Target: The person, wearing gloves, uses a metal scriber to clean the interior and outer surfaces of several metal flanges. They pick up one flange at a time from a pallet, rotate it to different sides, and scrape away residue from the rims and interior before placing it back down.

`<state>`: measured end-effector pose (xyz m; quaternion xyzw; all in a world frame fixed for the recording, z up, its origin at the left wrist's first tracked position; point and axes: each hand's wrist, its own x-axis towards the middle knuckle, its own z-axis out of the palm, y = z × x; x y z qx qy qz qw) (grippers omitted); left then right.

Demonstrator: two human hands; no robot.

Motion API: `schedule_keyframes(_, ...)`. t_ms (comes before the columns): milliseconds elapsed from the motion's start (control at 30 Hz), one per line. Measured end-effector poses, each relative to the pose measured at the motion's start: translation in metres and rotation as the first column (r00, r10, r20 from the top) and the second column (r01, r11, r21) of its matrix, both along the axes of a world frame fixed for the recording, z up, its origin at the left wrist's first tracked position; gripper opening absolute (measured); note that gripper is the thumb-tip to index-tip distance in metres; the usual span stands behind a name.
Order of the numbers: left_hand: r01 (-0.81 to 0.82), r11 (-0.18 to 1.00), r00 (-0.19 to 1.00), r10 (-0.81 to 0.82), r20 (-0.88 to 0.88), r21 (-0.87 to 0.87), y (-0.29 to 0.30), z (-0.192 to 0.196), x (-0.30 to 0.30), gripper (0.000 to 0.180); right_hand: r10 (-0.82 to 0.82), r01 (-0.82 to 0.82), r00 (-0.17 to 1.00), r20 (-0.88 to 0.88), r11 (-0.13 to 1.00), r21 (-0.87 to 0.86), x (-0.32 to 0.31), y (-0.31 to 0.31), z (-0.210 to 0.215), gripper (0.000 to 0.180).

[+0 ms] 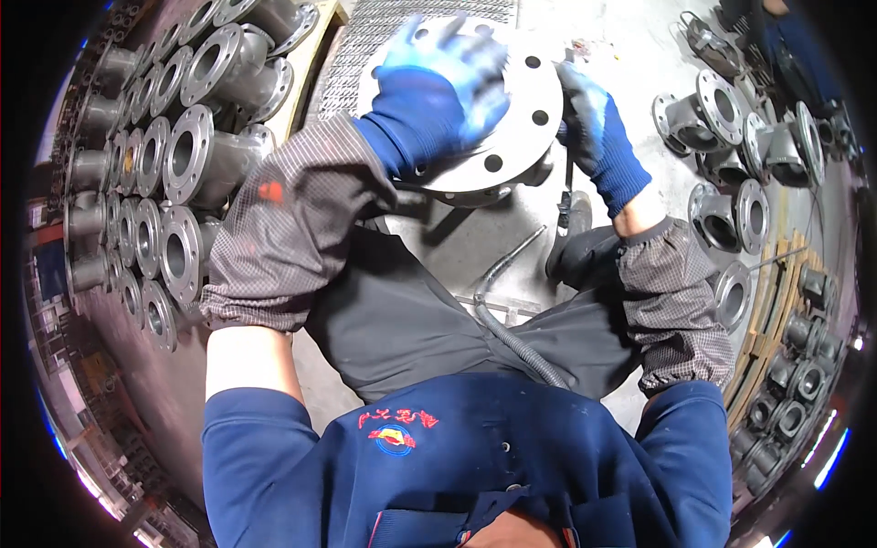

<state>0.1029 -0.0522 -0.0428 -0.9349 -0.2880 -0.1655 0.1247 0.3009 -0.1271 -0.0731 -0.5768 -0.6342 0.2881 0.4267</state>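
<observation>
A large round steel flange (521, 137) with bolt holes around its rim lies in front of me on the floor. My left hand (448, 87), in a blue glove, rests spread flat on the flange's top face; it looks blurred. My right hand (585, 114), also in a blue glove, is at the flange's right edge, closed around a thin dark tool (568, 178) whose shape is mostly hidden. A grey flexible hose (512, 333) runs from near the tool back across my lap. Checked sleeve covers wrap both forearms.
Rows of grey flanged pipe fittings (174, 155) are stacked at the left. More flanged fittings (731, 119) lie at the right, some on wooden slats (786, 274). A metal grating (365, 46) lies beyond the flange. My dark trousers and knees fill the middle.
</observation>
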Motion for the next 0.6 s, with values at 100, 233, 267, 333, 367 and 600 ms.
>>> schedule_keyframes(100,-0.046,0.919,0.843,0.246,0.478,-0.392,0.051,-0.002,-0.054,0.034,-0.118,-0.032,0.870,0.479,0.956,0.293,0.002,0.013,-0.010,0.040)
schedule_keyframes(233,0.152,0.506,0.569,0.658,0.494,-0.849,0.061,-0.036,-0.089,0.037,-0.098,0.039,0.941,0.323,0.982,0.183,0.000,0.016,-0.014,0.049)
schedule_keyframes(267,0.049,0.594,0.728,0.529,0.436,-0.803,0.063,-0.040,-0.092,0.042,-0.146,0.068,0.942,0.302,0.965,0.255,-0.004,0.018,-0.015,0.035)
schedule_keyframes(333,0.151,0.773,0.858,0.207,0.470,-0.616,0.060,-0.049,-0.098,0.040,-0.135,0.089,0.924,0.358,0.986,0.142,-0.003,0.016,-0.010,0.051)
schedule_keyframes(367,0.256,0.922,0.890,-0.107,0.444,-0.290,0.063,-0.049,-0.107,0.045,-0.106,0.047,0.947,0.304,0.980,0.193,-0.011,0.019,-0.007,0.048)
schedule_keyframes(600,0.711,-0.089,0.508,0.752,0.421,-0.698,0.062,-0.044,-0.091,0.039,-0.035,-0.021,0.966,0.255,0.977,0.212,-0.018,0.054,-0.013,0.032)
